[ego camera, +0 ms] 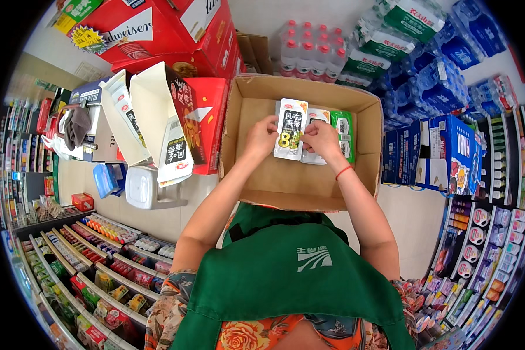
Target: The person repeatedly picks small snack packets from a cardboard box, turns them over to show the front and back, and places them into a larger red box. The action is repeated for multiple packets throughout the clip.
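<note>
Above the inside of an open cardboard box [288, 188], my left hand [262, 136] and my right hand [321, 139] pinch the two long sides of a white and black snack packet [291, 129]. Behind my right hand, another white packet [313, 158] lies in the box. At its right is a green packet [346, 135], partly behind my right fingers. Left of the box stand two opened display cartons: one tall and black and white [155, 100], the other beside it holding more packets [127, 109].
Red beer cartons [157, 39] rise at the back left. Packs of bottled water [437, 87] and a blue carton [459, 153] stand at the right. A grey plastic stool [144, 188] is left of me, with store shelves [109, 271] behind it.
</note>
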The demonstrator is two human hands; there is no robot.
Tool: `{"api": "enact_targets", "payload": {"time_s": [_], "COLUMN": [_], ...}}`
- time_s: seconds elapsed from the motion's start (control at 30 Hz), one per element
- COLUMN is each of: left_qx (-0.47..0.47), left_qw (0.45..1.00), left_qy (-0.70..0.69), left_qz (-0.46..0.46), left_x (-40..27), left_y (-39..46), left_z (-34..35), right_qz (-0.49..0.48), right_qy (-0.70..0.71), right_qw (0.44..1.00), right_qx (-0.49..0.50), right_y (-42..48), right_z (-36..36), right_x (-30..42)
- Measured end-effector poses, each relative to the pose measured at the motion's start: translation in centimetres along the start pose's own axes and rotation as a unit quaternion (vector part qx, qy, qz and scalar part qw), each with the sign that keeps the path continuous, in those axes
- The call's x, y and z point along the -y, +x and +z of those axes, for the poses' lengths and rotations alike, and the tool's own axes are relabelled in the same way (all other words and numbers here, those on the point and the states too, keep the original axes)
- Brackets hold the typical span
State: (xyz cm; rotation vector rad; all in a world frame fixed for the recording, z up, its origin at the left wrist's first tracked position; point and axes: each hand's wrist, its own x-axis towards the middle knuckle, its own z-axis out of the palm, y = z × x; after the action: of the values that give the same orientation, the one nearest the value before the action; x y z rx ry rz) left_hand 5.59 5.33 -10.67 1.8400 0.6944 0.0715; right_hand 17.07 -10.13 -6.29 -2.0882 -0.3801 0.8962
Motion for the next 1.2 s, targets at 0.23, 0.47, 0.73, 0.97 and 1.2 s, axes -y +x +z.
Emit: {"api": "enact_targets", "payload": {"time_s": [0.23,0.47,0.73,0.97,1.2], "left_qx": [-0.053,-0.038,-0.053,-0.055,-0.079], "left_qw": [0.998,0.997,0.988,0.976,0.972], "left_qy": [0.007,0.069,0.103,0.093,0.088], "left_qz": [-0.015,0.01,0.104,0.191,0.203], "left_x": [0.4,-0.3,-4.3,-8.6,-11.9], "left_y": [0.2,-0.2,-4.0,-10.9,-18.3], "left_z": [0.6,0.2,-0.6,-5.2,-11.8], "right_qz": [-0.02,-0.046,-0.085,-0.155,-0.258], "right_qy": [-0.034,-0.073,0.021,0.126,0.103], "right_qw": [0.999,0.996,0.996,0.977,0.956], "right_qx": [-0.01,-0.027,0.006,0.069,0.093], "right_y": [1.2,1.7,-1.4,-7.1,-13.1], "right_z": [0.7,1.0,1.1,2.6,4.9], "right_x": [-0.6,-1.2,1.9,7.1,13.5]}}
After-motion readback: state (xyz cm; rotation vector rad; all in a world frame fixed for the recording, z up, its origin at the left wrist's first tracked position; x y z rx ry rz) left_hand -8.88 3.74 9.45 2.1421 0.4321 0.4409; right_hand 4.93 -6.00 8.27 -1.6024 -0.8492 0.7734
